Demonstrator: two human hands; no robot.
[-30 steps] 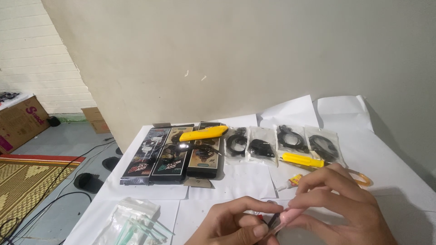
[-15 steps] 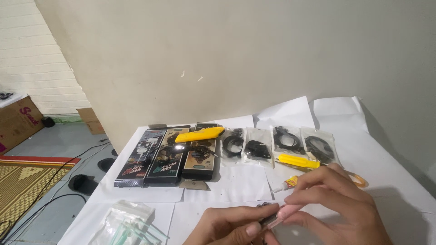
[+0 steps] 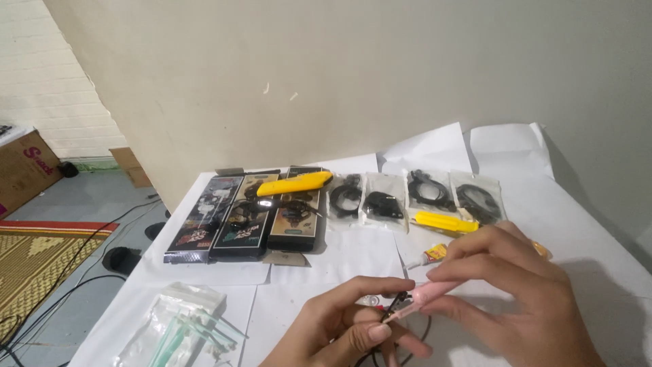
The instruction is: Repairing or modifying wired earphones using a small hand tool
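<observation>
My right hand holds a thin pink tool by its handle, tip pointing left. My left hand pinches a small dark part with a thin black wire right at the tool's tip. Both hands hover low over the white paper-covered table, near its front edge. A small glue tube lies just beyond my right fingers.
Three dark flat boxes lie side by side at the left, a yellow cutter across them. Several clear bags of black cables line the back, with a second yellow tool. A clear bag of swabs sits front left.
The view has shifted slightly. My hands stay together with the pink tool on the small part; the fingers of my left hand have adjusted their pinch a little.
</observation>
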